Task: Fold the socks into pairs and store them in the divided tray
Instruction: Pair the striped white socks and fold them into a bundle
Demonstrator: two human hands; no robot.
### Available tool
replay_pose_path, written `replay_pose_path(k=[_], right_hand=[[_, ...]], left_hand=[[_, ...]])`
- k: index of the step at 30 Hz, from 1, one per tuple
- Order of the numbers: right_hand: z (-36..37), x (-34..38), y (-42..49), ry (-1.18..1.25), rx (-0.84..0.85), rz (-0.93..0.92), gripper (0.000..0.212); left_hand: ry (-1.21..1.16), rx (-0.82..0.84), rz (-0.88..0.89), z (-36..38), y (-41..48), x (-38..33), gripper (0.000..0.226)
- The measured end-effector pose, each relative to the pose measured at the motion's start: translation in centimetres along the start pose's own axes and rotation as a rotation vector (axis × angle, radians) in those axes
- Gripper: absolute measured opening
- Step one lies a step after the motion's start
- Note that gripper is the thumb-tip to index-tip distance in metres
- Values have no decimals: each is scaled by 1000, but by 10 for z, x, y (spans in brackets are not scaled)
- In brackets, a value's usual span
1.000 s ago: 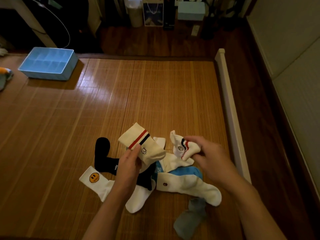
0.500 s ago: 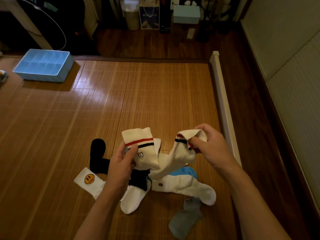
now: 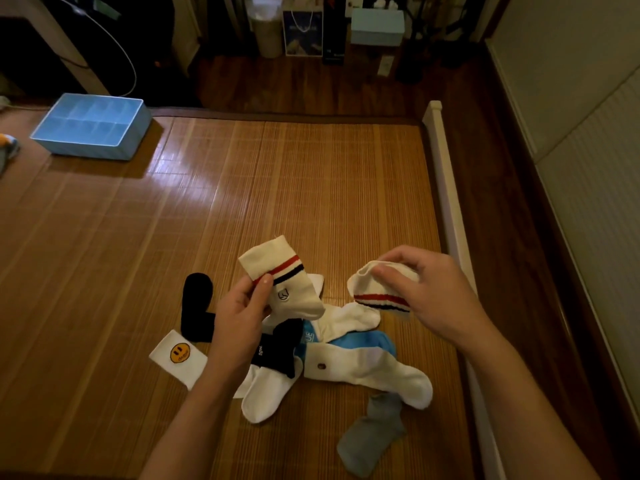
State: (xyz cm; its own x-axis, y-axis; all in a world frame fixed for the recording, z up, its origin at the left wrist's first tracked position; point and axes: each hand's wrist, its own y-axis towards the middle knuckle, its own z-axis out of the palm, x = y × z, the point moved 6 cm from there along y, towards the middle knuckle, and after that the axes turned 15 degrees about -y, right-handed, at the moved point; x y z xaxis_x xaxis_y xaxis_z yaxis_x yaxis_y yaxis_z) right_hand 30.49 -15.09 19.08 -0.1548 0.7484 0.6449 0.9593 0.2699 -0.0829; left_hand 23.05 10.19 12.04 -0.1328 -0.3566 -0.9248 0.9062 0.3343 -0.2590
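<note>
I see the left hand (image 3: 239, 320) pinching a striped white sock (image 3: 294, 289) at its cuff, the right hand (image 3: 436, 296) gripping the matching sock (image 3: 374, 301). A sock pile (image 3: 367, 372) lies beneath on the bamboo mat (image 3: 277, 185); the divided tray (image 3: 83, 152) sits far left.

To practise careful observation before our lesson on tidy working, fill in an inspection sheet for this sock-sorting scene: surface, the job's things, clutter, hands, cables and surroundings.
Surface: glossy bamboo mat.
Job's things: blue divided tray at the far left, no socks seen in it; a loose pile near the person includes a black sock, a smiley-face sock and a grey sock.
Clutter: item cut off at the left edge; cannot tell what.
Hands: left hand grips a striped sock; right hand grips the matching sock.
Cables: white cable curving beyond the tray.
Surroundings: white rail along the mat's right; bin, paper bag and pale blue box at the back.
</note>
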Motion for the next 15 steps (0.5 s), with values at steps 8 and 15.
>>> replay_pose_path(k=[8,15], right_hand=[[-6,6,-2,-30,30,-43,9],[1,0,4,-22,14,10,5]], left_hand=[[-18,40,36,8,1,-13,20],[-74,154,19,19,-5,-22,23]])
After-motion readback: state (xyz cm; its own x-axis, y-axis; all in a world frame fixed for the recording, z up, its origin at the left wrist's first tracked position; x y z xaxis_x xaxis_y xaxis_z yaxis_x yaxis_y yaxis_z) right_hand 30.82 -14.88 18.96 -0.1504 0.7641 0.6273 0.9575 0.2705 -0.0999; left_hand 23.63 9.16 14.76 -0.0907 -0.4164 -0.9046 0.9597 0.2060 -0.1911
